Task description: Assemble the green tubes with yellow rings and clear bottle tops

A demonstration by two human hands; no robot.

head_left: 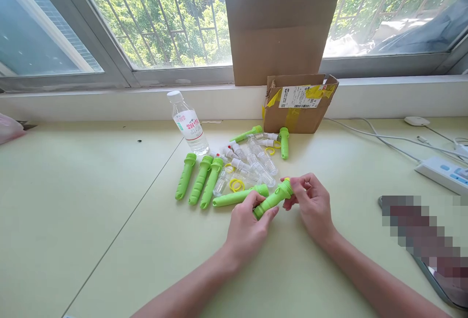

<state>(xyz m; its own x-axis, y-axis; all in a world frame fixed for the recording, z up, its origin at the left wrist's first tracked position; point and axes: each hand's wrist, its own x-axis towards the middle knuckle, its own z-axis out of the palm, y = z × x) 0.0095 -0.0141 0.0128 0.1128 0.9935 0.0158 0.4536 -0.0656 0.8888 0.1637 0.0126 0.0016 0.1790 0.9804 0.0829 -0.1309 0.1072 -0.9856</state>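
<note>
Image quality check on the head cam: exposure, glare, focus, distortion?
Head view only: right window washes out to white low down; window frames lean, looks like wide-angle stretch; hands and held green tube fairly sharp, no obvious motion blur; clear tubes low-contrast, edges hard to separate; soft, faint shadows on table; phone mostly mosaicked.
</note>
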